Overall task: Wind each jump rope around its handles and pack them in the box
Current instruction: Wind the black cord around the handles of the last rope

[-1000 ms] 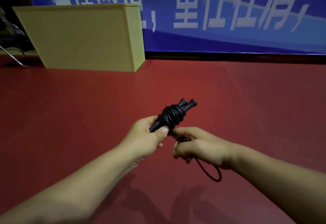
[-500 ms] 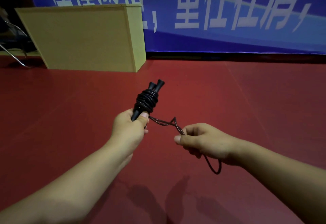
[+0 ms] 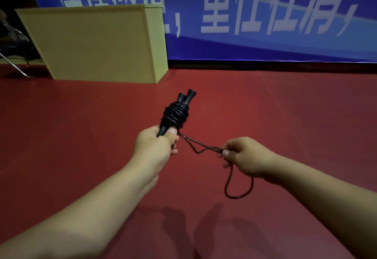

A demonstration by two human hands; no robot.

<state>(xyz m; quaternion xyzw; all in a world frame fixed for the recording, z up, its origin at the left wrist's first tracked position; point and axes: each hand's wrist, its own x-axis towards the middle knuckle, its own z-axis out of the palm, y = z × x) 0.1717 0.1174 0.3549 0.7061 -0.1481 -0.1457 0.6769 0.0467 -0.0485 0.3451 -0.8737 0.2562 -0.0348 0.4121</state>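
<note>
Coiling glossy black jump rope (image 3: 175, 115)

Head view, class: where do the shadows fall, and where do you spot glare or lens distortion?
Head view: arm shadows fall on the red floor nearest the camera; glints on the coiled black jump rope; the blue banner bows from wide-angle distortion.

A dark red floor (image 3: 285, 116) filled most of the view, smooth and matte, with faint seam lines running across it. Soft shadows lay on it near the bottom edge. Along the back hung a blue banner (image 3: 265, 50) with large white characters. In front of it at the left stood a pale yellow wooden cabinet (image 3: 91, 44), and beyond that a metal chair leg (image 3: 12, 63) in dim light.
</note>
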